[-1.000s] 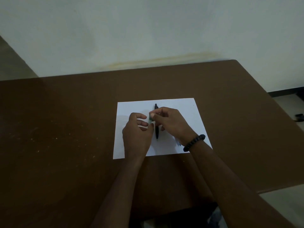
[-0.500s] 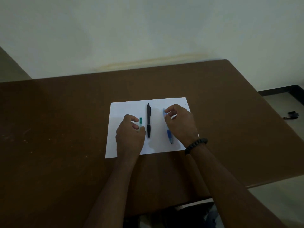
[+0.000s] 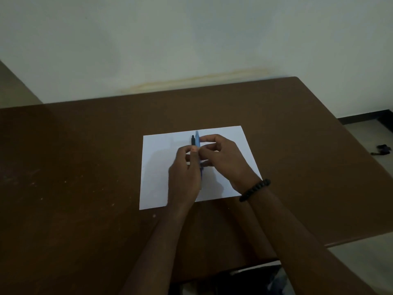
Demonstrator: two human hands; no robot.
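Here the blue pen (image 3: 197,139) is held between both hands, a little above the white paper (image 3: 158,167), near the middle of the table (image 3: 85,167). The grip of the right hand (image 3: 223,159) is closed: its fingertips pinch the pen's upper part. The left hand (image 3: 187,173) also has curled fingers, and its thumb seems to press on the same pen. A black pen (image 3: 193,140) lies just beside, its top showing behind the left hand. I judge the step is handling the blue pen, perhaps its cap; the next move needs a steady hold and a straight pull or push.
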